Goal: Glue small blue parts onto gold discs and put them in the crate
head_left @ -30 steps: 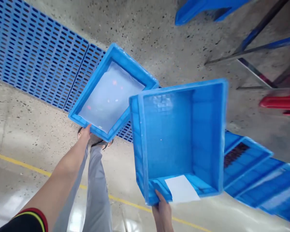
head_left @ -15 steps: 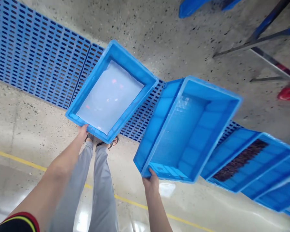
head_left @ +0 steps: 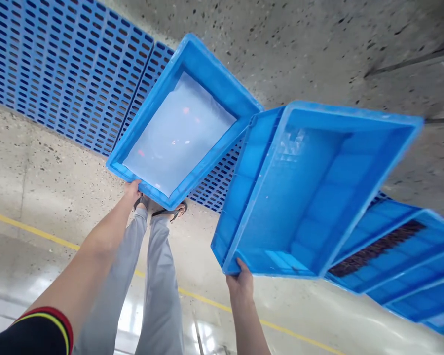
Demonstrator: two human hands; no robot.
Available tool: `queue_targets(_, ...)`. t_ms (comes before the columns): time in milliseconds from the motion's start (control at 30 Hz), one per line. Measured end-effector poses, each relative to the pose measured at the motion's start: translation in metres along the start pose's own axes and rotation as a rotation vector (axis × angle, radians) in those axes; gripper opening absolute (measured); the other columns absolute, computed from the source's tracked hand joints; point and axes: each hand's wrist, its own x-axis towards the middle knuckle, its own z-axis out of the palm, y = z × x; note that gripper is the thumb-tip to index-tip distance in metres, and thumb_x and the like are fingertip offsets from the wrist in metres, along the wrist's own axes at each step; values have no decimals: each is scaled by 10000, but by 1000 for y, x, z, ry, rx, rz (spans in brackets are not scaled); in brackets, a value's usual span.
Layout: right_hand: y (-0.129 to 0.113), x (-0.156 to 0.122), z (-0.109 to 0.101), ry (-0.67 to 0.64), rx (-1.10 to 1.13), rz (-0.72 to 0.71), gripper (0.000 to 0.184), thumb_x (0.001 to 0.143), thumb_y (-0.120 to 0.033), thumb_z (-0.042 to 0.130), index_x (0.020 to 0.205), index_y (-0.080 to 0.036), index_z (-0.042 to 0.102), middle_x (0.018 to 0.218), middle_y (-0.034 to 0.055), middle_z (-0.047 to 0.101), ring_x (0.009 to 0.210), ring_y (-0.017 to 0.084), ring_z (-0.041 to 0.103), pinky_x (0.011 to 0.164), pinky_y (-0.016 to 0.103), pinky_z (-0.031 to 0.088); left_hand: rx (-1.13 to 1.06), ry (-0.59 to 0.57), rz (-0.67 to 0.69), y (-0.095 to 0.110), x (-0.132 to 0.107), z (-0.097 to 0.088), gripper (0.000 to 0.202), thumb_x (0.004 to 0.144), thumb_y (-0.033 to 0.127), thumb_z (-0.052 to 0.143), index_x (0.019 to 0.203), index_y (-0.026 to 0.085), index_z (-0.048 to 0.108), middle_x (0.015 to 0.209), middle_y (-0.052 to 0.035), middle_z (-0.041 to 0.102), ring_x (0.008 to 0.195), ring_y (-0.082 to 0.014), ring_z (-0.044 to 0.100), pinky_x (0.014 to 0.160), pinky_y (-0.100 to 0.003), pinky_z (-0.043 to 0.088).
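My left hand (head_left: 133, 188) grips the near left rim of a blue plastic crate (head_left: 222, 158) lined with a white sheet (head_left: 177, 140). A few small pink and white bits lie on that sheet. To the right, my right hand (head_left: 241, 278) is closed round the near corner of a second blue crate (head_left: 303, 192). This one is tilted, its hollow turned toward the right, and nothing shows inside it. Its left side overlaps the lined crate's right corner in the view. The fingers under both rims are partly hidden.
Blue slotted pallets (head_left: 66, 74) run across the floor beneath the crates. At the right stand more blue crates (head_left: 395, 266), one with a heap of dark brown small pieces (head_left: 377, 249). Metal legs (head_left: 410, 64) reach in at upper right. A yellow line (head_left: 33, 230) crosses the floor.
The right-hand crate has tilted further and appears larger, its far end swung right. The view has shifted, so the lined crate sits slightly higher and further right. Both hands keep their grip.
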Motion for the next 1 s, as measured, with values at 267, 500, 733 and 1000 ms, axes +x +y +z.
queue_targets(267,24,28,43,75,23,6,518,981,-365,861,1460,-240,708,1245,34,839,982,203,824,921,432,756,146,94,-41,9,12,-30,343,1116,366,789,1380,155,732,1317,-112,766,1085,-246,785,920,-428,708)
queue_targets(500,66,67,124,106,101,39,376,1102,-436,776,1376,-187,711,1314,83,760,1076,218,774,911,408,710,144,206,-11,36,-21,-126,340,1115,352,788,1385,156,727,1321,-111,760,1083,-245,781,916,-424,707)
queue_targets(733,116,68,190,-13,102,44,381,1104,-481,765,1340,-185,721,1280,77,765,1053,212,769,907,405,700,44,287,37,41,-53,-196,315,1113,332,792,1365,153,735,1290,-103,771,1049,-232,786,898,-409,707)
queue_targets(1000,140,72,265,-134,130,161,395,1108,-483,757,1369,-191,711,1317,83,754,1080,220,765,921,414,700,-16,281,77,29,-70,-217,294,1101,294,808,1352,150,754,1250,-92,802,1019,-225,806,915,-419,712)
